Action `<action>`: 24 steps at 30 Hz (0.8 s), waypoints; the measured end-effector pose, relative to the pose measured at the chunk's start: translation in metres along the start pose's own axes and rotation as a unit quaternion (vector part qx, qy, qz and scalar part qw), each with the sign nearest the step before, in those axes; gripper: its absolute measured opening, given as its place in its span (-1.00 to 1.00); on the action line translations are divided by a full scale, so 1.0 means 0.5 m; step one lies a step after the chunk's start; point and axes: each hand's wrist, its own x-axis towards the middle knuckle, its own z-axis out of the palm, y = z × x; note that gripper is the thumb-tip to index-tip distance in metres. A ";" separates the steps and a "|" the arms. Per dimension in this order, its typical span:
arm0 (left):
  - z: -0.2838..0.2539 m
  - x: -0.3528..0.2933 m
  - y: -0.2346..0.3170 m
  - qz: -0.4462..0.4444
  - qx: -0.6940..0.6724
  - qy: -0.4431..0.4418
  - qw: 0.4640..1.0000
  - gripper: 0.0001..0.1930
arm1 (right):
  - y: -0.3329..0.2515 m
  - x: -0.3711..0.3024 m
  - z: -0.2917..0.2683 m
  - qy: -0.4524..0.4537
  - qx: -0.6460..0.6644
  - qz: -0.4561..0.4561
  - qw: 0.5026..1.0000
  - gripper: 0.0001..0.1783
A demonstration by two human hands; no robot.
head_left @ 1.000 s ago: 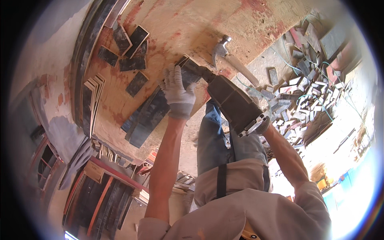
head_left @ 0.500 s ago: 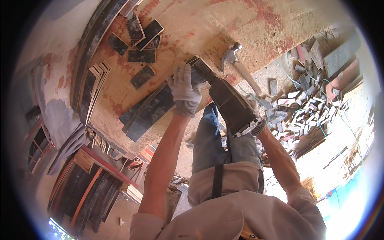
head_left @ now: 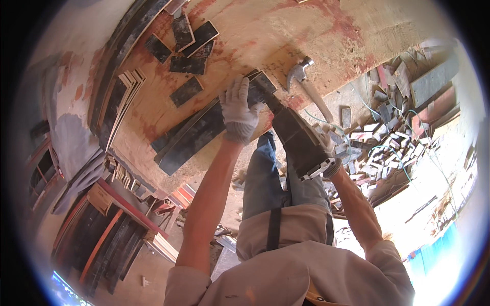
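Observation:
My left hand, in a white work glove, lies flat with fingers stretched out on a dark-faced plywood strip. Another strip lies alongside it on the wooden worktop. My right hand, gloved too, is wrapped around a dark nail gun and is partly hidden behind its body. The tool's narrow nose meets the strip's far right end, close to my left fingers; whether it presses on the wood I cannot tell. A claw hammer with a wooden handle rests to the right of the nose.
Short dark plywood pieces lie at the worktop's far left. Angled strips stand stacked by the left wall. To the right, a heap of wood offcuts covers the ground, with a thin teal hose running through it.
The whole view has shifted slightly. Both hands and the nail gun stay in nearly the same place on the strips.

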 end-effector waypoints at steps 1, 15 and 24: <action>-0.008 -0.009 -0.006 -0.011 -0.008 0.018 1.000 -0.01 | -0.017 0.000 0.014 0.000 -0.101 -0.010 0.995 -0.48; -0.049 -0.076 -0.094 0.003 -0.066 0.083 0.994 -0.17 | 0.111 0.093 -0.016 -0.009 -0.081 0.101 0.992 -0.07; -0.054 -0.073 -0.097 0.006 -0.053 0.077 0.996 -0.16 | 0.026 0.067 0.027 -0.093 -0.459 -0.156 0.870 -0.14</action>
